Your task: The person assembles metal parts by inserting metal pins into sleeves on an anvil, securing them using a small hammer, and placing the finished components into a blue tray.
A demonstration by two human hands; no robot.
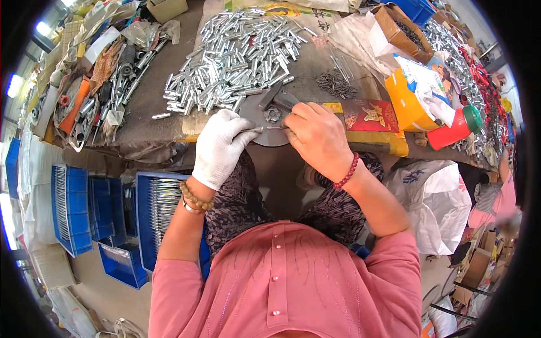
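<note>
My left hand (221,147), in a white knit glove, pinches a small silvery metal tube (258,129) between thumb and fingertips. Facing it, my bare right hand (319,134) is closed on a thin metal pin (274,128) that points left toward the tube, with a small gap between them. Both are over the near part of a round grey metal plate (246,110) at the bench edge. A dark hammer head (271,95) lies on the plate beside my right hand; its handle is hard to make out. A small shiny metal lump (272,115) sits on the plate.
A large heap of silvery tubes (236,56) covers the bench beyond. Dark pins (336,84) lie right of it, near a red packet (369,115). A red bottle with green cap (455,128) lies far right. Blue bins (145,225) of metal rods stand at lower left.
</note>
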